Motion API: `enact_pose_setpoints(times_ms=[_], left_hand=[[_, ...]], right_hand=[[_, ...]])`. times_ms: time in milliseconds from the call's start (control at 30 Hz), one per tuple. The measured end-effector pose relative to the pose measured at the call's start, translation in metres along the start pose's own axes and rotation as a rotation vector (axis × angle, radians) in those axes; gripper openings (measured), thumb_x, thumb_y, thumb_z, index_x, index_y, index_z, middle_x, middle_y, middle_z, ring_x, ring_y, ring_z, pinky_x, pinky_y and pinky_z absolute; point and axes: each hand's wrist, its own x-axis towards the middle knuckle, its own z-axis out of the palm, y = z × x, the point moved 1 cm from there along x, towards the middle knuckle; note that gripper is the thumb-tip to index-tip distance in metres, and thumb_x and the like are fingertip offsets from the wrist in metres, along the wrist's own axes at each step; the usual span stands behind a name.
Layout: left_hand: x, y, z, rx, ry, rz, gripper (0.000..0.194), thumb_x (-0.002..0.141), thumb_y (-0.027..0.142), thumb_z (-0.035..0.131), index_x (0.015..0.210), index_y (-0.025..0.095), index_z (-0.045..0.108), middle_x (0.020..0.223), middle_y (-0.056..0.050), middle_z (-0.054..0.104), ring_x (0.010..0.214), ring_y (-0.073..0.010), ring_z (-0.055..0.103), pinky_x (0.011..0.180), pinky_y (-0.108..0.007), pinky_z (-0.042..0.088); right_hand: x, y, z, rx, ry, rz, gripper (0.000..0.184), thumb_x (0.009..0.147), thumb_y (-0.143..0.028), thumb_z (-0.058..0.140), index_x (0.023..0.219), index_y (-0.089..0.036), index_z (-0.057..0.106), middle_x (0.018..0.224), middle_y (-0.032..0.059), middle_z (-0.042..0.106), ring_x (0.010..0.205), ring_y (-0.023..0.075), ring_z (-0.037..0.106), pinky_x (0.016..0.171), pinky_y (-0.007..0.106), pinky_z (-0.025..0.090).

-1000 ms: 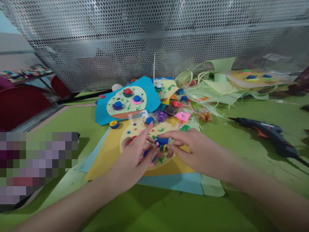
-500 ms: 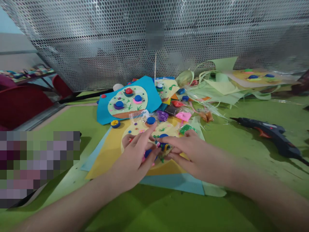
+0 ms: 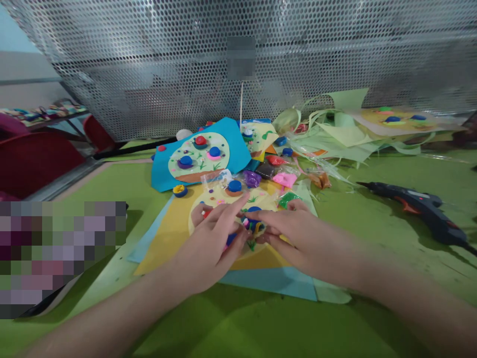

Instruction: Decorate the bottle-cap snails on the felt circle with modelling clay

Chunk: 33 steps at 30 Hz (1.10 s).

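Note:
A blue bottle cap (image 3: 254, 213) with coloured clay pieces on its front side sits on a pale oval (image 3: 257, 196) glued to a yellow sheet (image 3: 164, 238). My left hand (image 3: 216, 243) is at the cap's left, thumb and a finger against it and the index finger lifted. From the right, my right hand (image 3: 298, 233) has its index finger on the cap's top edge and its thumb low beside it. A second blue cap (image 3: 234, 186) stands on the oval behind. My left hand partly hides another blue cap (image 3: 230, 240) and a red piece.
Clay bags in purple (image 3: 252, 178), pink (image 3: 285, 178) and green (image 3: 289, 199) lie behind the sheet. A blue card (image 3: 238, 154) with a decorated oval leans at the back. A glue gun (image 3: 421, 204) lies right, near paper strips (image 3: 335, 124). A yellow-filled cap (image 3: 180, 190) sits left.
My left index finger has shifted slightly right, towards the cap. My right hand stays at the cap with little change. The whole view has shifted slightly.

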Motion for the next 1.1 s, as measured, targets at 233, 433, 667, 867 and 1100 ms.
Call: enact_pose_setpoints(times_ms=[233, 433, 667, 867, 1100], left_hand=[[-0.0011, -0.0034, 0.0034, 0.041, 0.017, 0.061, 0.054, 0.092, 0.016, 0.036, 0.139, 0.026, 0.010, 0.077, 0.003, 0.071, 0.102, -0.0253, 0.056, 0.086, -0.044, 0.022], [-0.0018, -0.0066, 0.0059, 0.149, 0.059, 0.148, 0.049, 0.091, 0.015, 0.034, 0.137, 0.021, 0.016, 0.102, -0.007, 0.065, 0.100, -0.0248, 0.056, 0.089, -0.047, 0.024], [-0.0013, -0.0051, 0.0055, 0.134, 0.031, 0.166, 0.057, 0.087, 0.009, 0.033, 0.138, 0.021, 0.012, 0.094, -0.005, 0.067, 0.103, -0.0251, 0.054, 0.088, -0.046, 0.026], [-0.0007, -0.0059, 0.0056, 0.110, 0.022, 0.162, 0.058, 0.088, 0.011, 0.034, 0.139, 0.021, 0.010, 0.095, -0.004, 0.067, 0.103, -0.0248, 0.053, 0.086, -0.044, 0.026], [-0.0006, -0.0057, 0.0061, 0.125, 0.016, 0.173, 0.060, 0.086, 0.010, 0.034, 0.139, 0.022, 0.009, 0.092, -0.003, 0.068, 0.104, -0.0257, 0.052, 0.086, -0.044, 0.023]], right_hand=[[-0.0001, -0.0010, -0.0021, -0.030, -0.008, 0.012, 0.024, 0.086, -0.009, 0.036, 0.102, -0.015, 0.053, 0.064, -0.0003, 0.057, 0.056, 0.0158, 0.048, 0.077, 0.039, 0.033], [-0.0010, -0.0017, -0.0022, -0.071, 0.001, 0.010, 0.019, 0.084, -0.008, 0.037, 0.096, -0.015, 0.050, 0.060, -0.0021, 0.051, 0.053, 0.0157, 0.044, 0.076, 0.038, 0.034], [-0.0031, -0.0051, -0.0002, -0.098, -0.019, -0.014, 0.023, 0.085, -0.011, 0.037, 0.106, -0.013, 0.046, 0.063, -0.0001, 0.056, 0.054, 0.0170, 0.045, 0.077, 0.040, 0.035], [-0.0029, -0.0075, 0.0016, -0.130, -0.052, -0.028, 0.026, 0.086, -0.009, 0.036, 0.110, -0.011, 0.045, 0.063, 0.0006, 0.057, 0.049, 0.0158, 0.045, 0.081, 0.042, 0.035], [-0.0003, -0.0088, 0.0019, -0.187, -0.059, -0.026, 0.027, 0.085, -0.009, 0.038, 0.111, -0.010, 0.046, 0.066, 0.0029, 0.059, 0.056, 0.0185, 0.050, 0.080, 0.043, 0.035]])
